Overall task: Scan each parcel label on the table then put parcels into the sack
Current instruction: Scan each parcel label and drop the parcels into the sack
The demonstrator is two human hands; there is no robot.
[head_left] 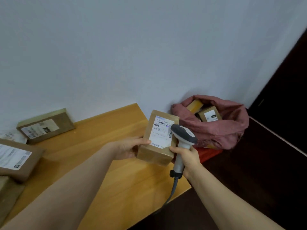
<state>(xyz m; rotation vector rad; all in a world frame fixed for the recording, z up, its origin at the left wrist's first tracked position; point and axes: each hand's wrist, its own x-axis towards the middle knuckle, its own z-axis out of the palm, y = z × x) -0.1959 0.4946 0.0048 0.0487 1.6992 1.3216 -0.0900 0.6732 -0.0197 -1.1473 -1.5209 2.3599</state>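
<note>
My left hand (127, 149) grips a brown cardboard parcel (157, 151) by its left side, above the right end of the wooden table (116, 180). Its white label (162, 131) faces up. My right hand (187, 156) holds the handle of a grey and white barcode scanner (183, 138), whose head sits over the label's right edge. Past the table's right end stands an open pink sack (221, 128) with two parcels (210, 115) showing inside.
More labelled brown parcels lie on the left of the table: one by the wall (45, 126) and one at the left edge (18, 161), with another below it. The scanner's cable (172, 190) hangs over the table's front edge. A dark floor and a dark door lie at the right.
</note>
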